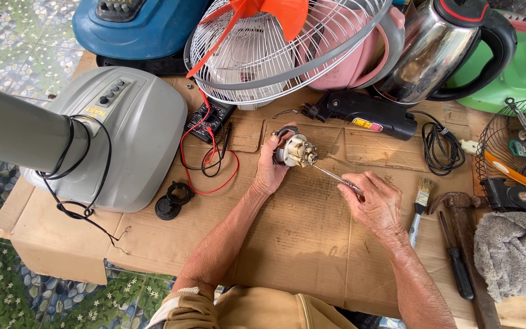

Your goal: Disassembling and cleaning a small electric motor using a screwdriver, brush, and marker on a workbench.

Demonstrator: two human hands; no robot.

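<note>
Cardboard is covering the bench, and near the centre of the frame the left hand is holding up a small white motor part. Its fingers are wrapped around the back of the part, which seems to have a dark cord looped behind it, though the view there is cluttered. The part's front is turned toward the other hand, likely so the tool can reach it. The right hand, just right of centre, is gripping the handle of a thin metal screwdriver with fingers clenched; the shaft is running up and left, and its tip is touching the part's face. So the part is sitting in the left fingers, one shaft-length away from the right ones.

At the left of the frame a grey fan base is lying with its cord trailing. A white fan grille with an orange blade is sitting at upper centre, a multimeter with red and black leads below it. A steel kettle is standing at upper right, and a paintbrush is lying near the right wrist.
</note>
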